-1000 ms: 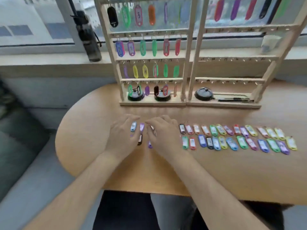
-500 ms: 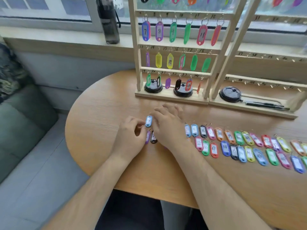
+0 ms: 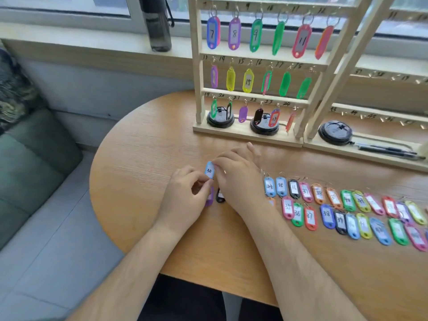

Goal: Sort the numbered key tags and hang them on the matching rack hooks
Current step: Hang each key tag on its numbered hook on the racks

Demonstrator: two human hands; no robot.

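Observation:
A light blue key tag marked 30 (image 3: 209, 170) stands just above the table, between my two hands. My left hand (image 3: 185, 195) pinches its lower end. My right hand (image 3: 238, 174) lies palm down beside it, with the fingertips at the tag's top; its grip is hidden. A purple tag (image 3: 209, 200) and a black tag (image 3: 219, 196) lie partly hidden under my hands. Two rows of numbered tags (image 3: 347, 209) stretch to the right. The left wooden rack (image 3: 250, 61) holds hung tags on numbered hooks; the right rack (image 3: 375, 107) has bare hooks.
A dark water bottle (image 3: 157, 24) stands on the window sill behind the round wooden table (image 3: 143, 158). Black round lids (image 3: 334, 133) sit on the rack bases, with black pens (image 3: 389, 150) on the right base. A grey-green sofa (image 3: 34, 170) lies left of the table.
The view has swung down and closer to the table. My left hand has taken the blue tag 30 up off the table, and my right hand has closed in at its top.

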